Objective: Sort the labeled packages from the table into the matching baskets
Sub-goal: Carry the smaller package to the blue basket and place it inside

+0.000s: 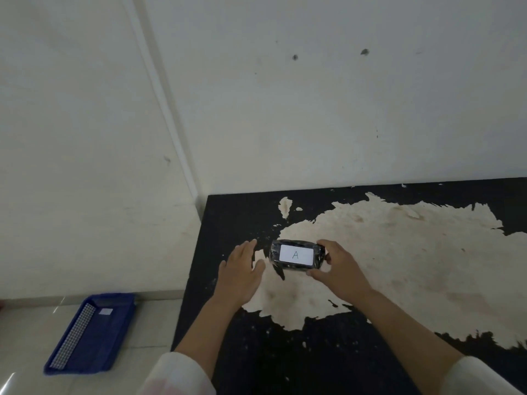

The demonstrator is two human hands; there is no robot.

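Package [296,255]: small, dark, wrapped in shiny black film; white label on top marked "A"; above the worn pale patch of the table, label facing up toward the camera; resting on the surface or lifted just clear, cannot tell.
Right hand [339,269]: closed around the package's right end, thumb at the near edge, fingers curled over the far side; firm hold on the package.
Left hand [238,270]: just left of the package, apart from it; flat and spread wide, palm turned toward the package's left end, holding nothing.
Sleeves: pale, pushed up both forearms, nearer the camera than the package.
Table [256,352]: black top, coating peeled away in one large cream patch under and to the right of the package; small white flecks scattered around.
Blue basket [88,334]: on the floor, well left of the package and below table level; long, shallow, perforated wall on its left side; small white label inside, letter too blurred to read.
Wall: off-white, beyond the package, two dark marks high up.
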